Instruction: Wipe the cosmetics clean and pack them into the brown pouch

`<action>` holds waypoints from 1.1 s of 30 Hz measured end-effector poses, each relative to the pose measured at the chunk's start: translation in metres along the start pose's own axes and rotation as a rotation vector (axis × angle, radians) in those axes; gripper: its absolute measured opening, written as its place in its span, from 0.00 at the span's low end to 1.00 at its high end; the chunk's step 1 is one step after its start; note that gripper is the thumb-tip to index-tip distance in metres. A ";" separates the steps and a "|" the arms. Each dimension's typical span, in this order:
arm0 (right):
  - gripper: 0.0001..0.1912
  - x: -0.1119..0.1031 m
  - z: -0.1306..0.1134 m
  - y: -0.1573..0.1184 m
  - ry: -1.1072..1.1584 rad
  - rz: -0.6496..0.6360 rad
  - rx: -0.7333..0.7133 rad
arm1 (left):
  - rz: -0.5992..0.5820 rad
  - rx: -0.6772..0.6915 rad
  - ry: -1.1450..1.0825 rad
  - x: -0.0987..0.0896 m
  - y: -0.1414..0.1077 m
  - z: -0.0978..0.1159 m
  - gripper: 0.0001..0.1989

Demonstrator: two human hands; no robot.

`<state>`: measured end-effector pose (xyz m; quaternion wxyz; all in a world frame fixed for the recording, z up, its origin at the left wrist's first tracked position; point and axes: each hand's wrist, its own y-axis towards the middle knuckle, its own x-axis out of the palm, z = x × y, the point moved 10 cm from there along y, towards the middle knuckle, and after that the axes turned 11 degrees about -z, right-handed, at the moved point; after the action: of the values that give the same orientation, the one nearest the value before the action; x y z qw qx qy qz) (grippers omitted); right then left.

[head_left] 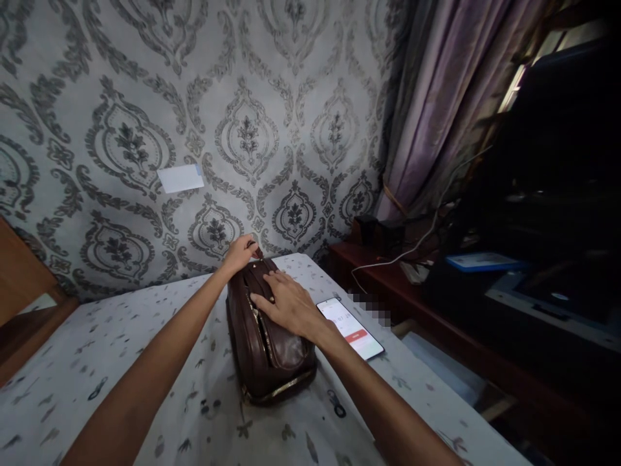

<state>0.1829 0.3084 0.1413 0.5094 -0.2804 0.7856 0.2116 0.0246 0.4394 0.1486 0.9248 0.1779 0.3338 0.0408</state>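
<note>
A dark brown leather bag with gold zippers lies on the patterned bed sheet in front of me. One zipper along its upper face is partly open. At the bag's far end, my left hand is closed around a small brown strap. My right hand rests on top of the bag with its fingers stretched out. Its thumb lies near the gold zipper. Just right of the bag, a phone with a lit screen lies face up on the sheet.
The white sheet with small printed shapes reaches to the wallpapered wall. To the right is a dark red table carrying a cable and a blue-edged object. A purple curtain hangs behind it. Brown wooden furniture stands at left.
</note>
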 end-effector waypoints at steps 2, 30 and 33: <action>0.32 -0.003 -0.002 -0.001 0.005 0.025 -0.001 | -0.011 0.006 0.029 0.000 -0.004 0.005 0.06; 0.32 0.001 0.001 -0.001 0.058 0.064 -0.016 | 0.004 -0.045 -0.196 -0.007 -0.028 0.006 0.11; 0.34 0.002 0.002 -0.001 0.061 0.046 -0.003 | 0.020 -0.067 -0.194 -0.017 -0.034 -0.004 0.14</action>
<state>0.1848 0.3087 0.1387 0.4799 -0.2693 0.8066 0.2159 0.0080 0.4058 0.1439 0.9578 0.1533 0.2392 0.0438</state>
